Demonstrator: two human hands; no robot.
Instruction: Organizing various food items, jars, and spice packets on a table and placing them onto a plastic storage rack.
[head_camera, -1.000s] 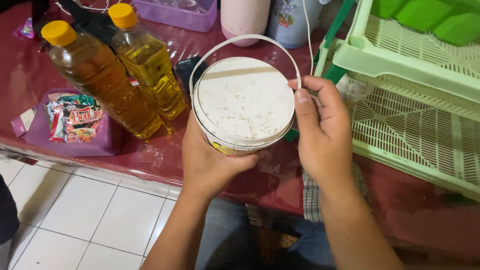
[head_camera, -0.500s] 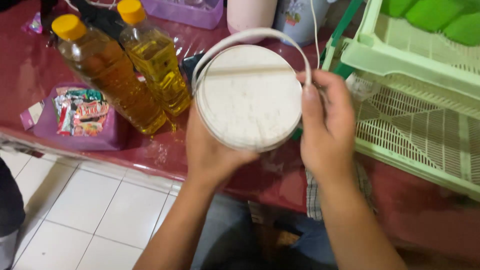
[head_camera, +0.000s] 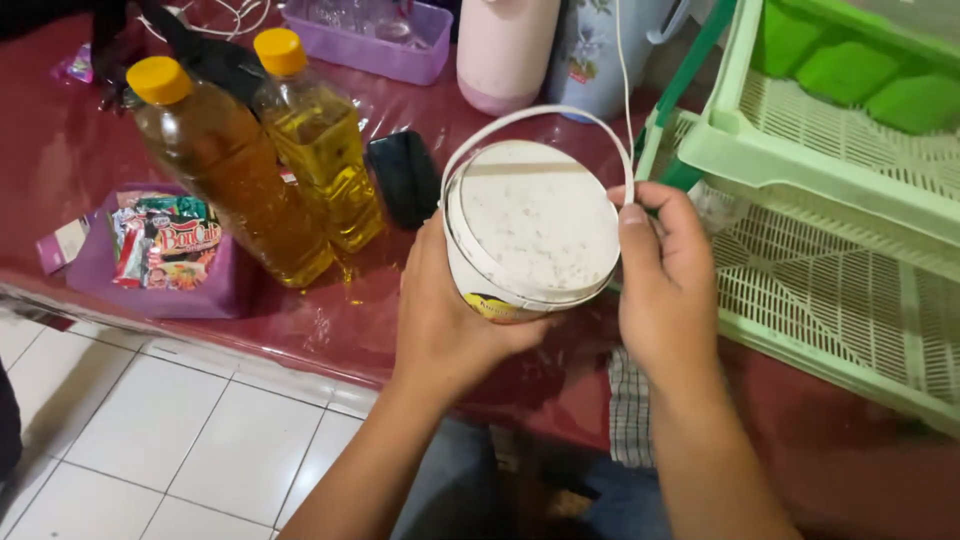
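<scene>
The left hand (head_camera: 450, 320) grips from below a small white tub (head_camera: 530, 235) with a lid, held over the front edge of the red table (head_camera: 90, 190). The right hand (head_camera: 665, 285) is closed on the thin white handle (head_camera: 520, 117) at the tub's right side. Two oil bottles (head_camera: 265, 170) stand to the left, a green rack (head_camera: 830, 230) to the right

Warm indoor light from overhead, fairly bright. Glare patches on the glossy red table cover (head_camera: 90, 170), strongest approx 9 to 11 o'clock. Oil bottles (head_camera: 240, 190) glow, lit through. Soft shadow beneath the left hand (head_camera: 450, 320). Focus sharp at centre; slight wide-angle stretch at the edges, esp. 3 o'clock.
</scene>
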